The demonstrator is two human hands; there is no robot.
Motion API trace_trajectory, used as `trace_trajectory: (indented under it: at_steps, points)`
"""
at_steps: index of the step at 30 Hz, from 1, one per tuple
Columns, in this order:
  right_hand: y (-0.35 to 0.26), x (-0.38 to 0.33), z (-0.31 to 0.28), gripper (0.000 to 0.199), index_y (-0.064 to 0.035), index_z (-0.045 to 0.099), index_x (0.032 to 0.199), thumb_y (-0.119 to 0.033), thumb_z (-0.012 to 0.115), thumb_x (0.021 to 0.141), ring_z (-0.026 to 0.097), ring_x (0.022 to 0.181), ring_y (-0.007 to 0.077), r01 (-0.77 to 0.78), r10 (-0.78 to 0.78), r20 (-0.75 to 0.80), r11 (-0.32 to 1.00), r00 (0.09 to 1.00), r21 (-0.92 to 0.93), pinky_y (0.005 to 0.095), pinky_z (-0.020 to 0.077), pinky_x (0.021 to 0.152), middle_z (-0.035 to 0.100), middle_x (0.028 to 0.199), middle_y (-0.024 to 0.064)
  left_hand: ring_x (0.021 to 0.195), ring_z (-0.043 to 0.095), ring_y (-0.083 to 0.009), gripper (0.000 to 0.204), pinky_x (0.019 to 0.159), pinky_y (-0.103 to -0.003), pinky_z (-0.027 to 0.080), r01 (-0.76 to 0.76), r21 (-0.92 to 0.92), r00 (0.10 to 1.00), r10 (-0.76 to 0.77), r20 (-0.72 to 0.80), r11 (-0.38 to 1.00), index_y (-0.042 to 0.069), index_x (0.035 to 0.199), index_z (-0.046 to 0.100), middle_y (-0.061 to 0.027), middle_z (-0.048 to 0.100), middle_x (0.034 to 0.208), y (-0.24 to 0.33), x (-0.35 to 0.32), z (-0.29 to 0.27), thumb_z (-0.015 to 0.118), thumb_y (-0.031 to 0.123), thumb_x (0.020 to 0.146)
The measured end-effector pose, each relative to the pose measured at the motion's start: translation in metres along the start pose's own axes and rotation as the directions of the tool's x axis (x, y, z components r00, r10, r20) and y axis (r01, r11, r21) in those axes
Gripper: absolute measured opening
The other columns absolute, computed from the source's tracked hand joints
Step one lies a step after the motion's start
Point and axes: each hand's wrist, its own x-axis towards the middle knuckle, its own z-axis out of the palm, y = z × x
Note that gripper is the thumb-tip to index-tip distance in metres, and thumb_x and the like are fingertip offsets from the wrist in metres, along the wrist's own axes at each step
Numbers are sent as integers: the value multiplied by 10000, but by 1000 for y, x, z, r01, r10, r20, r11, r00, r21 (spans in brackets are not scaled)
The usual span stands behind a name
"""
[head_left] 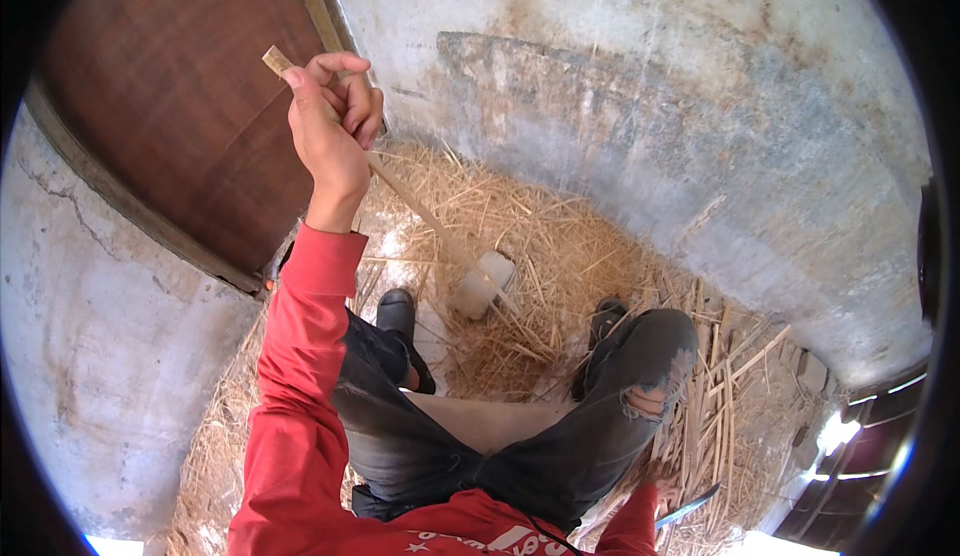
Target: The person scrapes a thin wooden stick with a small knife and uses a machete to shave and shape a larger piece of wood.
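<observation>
My left hand (335, 121) is raised at the upper left, thumb and fingers closed around a long, thin bamboo strip (420, 211). One cut end pokes out above the thumb; the rest slants down toward the floor between my feet. Beneath its lower part sits a pale stone block (485, 284). Low on the right, my right hand (658, 486) is beside a pile of split bamboo strips (715, 396), its fingers blurred and partly hidden. A knife blade (688, 506) lies right alongside this hand; whether the hand grips the knife is unclear.
Straw-like shavings (530, 226) cover much of the floor. A stained concrete wall (640, 106) curves along the back and right. At the left is a reddish-brown wooden panel (180, 86) in a frame. My knees are bent, with dark shoes (397, 311) on the floor.
</observation>
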Motion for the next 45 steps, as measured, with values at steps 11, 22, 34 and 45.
trace_trajectory:
  at_steps: [11, 22, 34, 45]
  points:
    - [11, 42, 15, 823, -160, 479, 1496, -628, 702, 857, 394, 1424, 411, -88, 145, -401, 984, 905, 158, 591, 428, 1059, 386, 1569, 210, 480, 222, -72, 639, 457, -264, 168, 48, -14, 999, -48, -12, 999, 51, 1021, 598, 52, 244, 586, -1, 1, 8, 262, 588, 1099]
    - [63, 114, -12, 896, -171, 475, 1509, -742, 635, 837, 463, 1350, 447, -85, 152, -203, 947, 967, 309, 602, 407, 1057, 479, 1479, 247, 501, 209, -93, 631, 482, -266, 188, 84, -50, 995, -86, -50, 995, 54, 1052, 621, 44, 251, 599, -6, 2, 4, 307, 601, 1086]
    - [138, 82, 15, 965, -167, 449, 1530, -853, 484, 851, 569, 1236, 472, -484, 550, -420, 835, 722, 262, 585, 418, 1045, 609, 1341, 263, 513, 224, -91, 657, 473, -254, 184, 107, -14, 993, -108, -48, 994, 56, 1071, 644, 34, 259, 608, -9, 4, 5, 310, 623, 1076]
    - [206, 55, 91, 758, -115, 541, 1369, -723, 540, 917, 667, 806, 339, -320, 440, -460, 893, 771, 318, 483, 548, 719, 678, 928, 152, 518, 242, -103, 653, 514, -259, 261, 112, -22, 990, -114, -86, 993, 50, 1068, 617, 37, 269, 615, -17, 1, 21, 297, 619, 1080]
